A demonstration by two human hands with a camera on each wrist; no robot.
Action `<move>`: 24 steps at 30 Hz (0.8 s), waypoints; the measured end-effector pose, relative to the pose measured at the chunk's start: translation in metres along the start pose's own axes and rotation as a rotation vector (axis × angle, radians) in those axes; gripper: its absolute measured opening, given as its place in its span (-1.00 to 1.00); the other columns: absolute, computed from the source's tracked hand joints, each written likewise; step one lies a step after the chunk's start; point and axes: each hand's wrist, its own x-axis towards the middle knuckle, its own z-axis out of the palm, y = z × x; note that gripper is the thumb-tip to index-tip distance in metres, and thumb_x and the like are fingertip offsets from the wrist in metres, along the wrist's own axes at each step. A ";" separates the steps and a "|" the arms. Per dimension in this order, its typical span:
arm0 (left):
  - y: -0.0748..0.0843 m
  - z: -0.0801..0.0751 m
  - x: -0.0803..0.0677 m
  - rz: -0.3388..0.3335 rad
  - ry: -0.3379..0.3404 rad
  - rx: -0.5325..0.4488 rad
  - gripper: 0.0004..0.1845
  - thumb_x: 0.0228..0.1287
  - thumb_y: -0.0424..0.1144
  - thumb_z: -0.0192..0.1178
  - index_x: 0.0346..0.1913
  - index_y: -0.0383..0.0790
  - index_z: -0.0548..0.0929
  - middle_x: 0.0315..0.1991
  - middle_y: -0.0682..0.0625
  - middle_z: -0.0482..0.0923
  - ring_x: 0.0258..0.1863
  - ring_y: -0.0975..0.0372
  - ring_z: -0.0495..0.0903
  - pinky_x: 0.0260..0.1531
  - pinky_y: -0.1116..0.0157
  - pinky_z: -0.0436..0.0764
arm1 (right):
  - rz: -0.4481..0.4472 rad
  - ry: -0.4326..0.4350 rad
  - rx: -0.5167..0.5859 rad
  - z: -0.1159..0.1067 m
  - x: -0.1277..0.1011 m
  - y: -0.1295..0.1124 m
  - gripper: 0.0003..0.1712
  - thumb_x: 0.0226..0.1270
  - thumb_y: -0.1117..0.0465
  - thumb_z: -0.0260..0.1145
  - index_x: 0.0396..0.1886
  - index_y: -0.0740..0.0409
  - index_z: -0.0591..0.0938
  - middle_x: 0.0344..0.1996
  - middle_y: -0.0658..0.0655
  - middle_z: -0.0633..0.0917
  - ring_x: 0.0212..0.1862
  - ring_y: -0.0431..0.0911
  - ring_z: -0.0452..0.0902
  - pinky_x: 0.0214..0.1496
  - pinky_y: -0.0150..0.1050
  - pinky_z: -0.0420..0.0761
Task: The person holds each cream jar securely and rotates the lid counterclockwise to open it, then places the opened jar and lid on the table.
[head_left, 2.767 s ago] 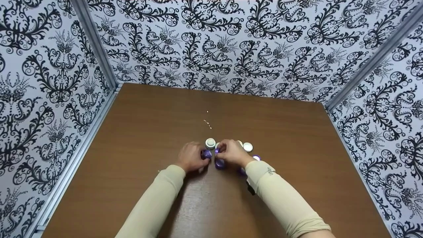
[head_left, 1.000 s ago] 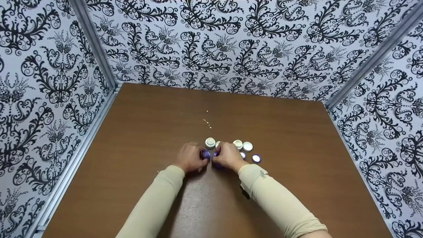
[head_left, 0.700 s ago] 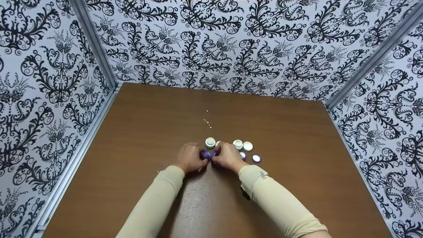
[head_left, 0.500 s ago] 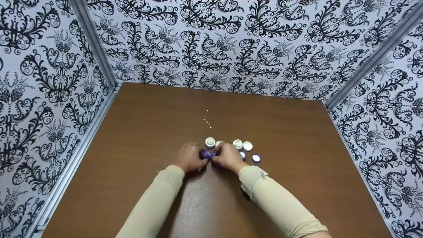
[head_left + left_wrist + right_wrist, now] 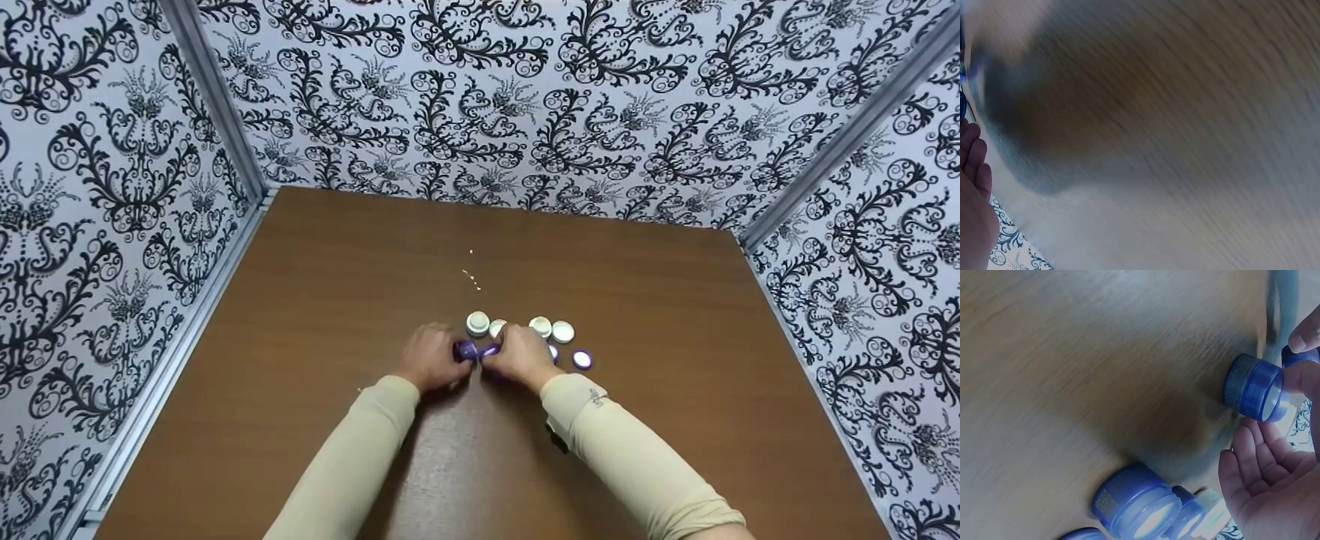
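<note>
My left hand [image 5: 435, 358] grips a small purple jar [image 5: 466, 350]. Facing it, my right hand [image 5: 521, 356] pinches what looks like a purple lid [image 5: 489, 351] close to that jar; whether the two touch is unclear. In the right wrist view, a blue-purple jar [image 5: 1252, 385] with a printed label stands by my right thumb, and the left thumb [image 5: 1307, 333] shows at the edge. Only the curled fingers [image 5: 976, 154] of my left hand enter the left wrist view, beside a sliver of blue.
Behind the hands stand a white jar [image 5: 477, 324] and another white jar [image 5: 540, 327], with white lids [image 5: 562, 331] beside them. A purple lid [image 5: 582, 359] lies to the right. Another open blue-purple jar [image 5: 1137, 503] stands nearby. Pale crumbs [image 5: 471, 279] dot the brown table [image 5: 337, 255].
My right hand has shifted slightly left and down, bringing the purple piece close to the left hand's jar. In the last half second that piece has tilted a little. My left hand stays nearly still.
</note>
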 end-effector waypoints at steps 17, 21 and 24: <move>-0.001 0.002 -0.001 0.001 -0.010 0.033 -0.67 -0.06 0.03 0.39 -0.29 -0.12 0.76 -0.23 -0.08 0.67 -0.13 0.01 0.62 0.06 0.09 0.49 | 0.061 -0.047 -0.141 0.007 0.001 -0.003 -0.60 -0.19 -0.09 0.48 -0.52 0.04 0.50 -0.49 0.05 0.58 -0.36 0.03 0.58 -0.32 -0.01 0.59; -0.002 0.002 -0.002 -0.002 -0.003 0.030 -0.67 -0.06 0.03 0.40 -0.28 -0.11 0.77 -0.23 -0.07 0.67 -0.15 0.02 0.62 0.01 0.07 0.51 | 0.067 -0.052 -0.147 0.007 0.001 -0.003 -0.58 -0.18 -0.10 0.48 -0.49 0.04 0.50 -0.46 0.06 0.59 -0.34 0.04 0.59 -0.30 -0.02 0.59; -0.003 0.003 -0.002 -0.002 0.010 0.021 -0.68 -0.06 0.03 0.40 -0.28 -0.09 0.77 -0.24 -0.07 0.66 -0.18 0.02 0.61 -0.04 0.05 0.52 | 0.061 -0.048 -0.149 0.007 0.001 -0.003 -0.56 -0.19 -0.10 0.48 -0.47 0.07 0.52 -0.44 0.09 0.61 -0.33 0.06 0.60 -0.29 -0.01 0.60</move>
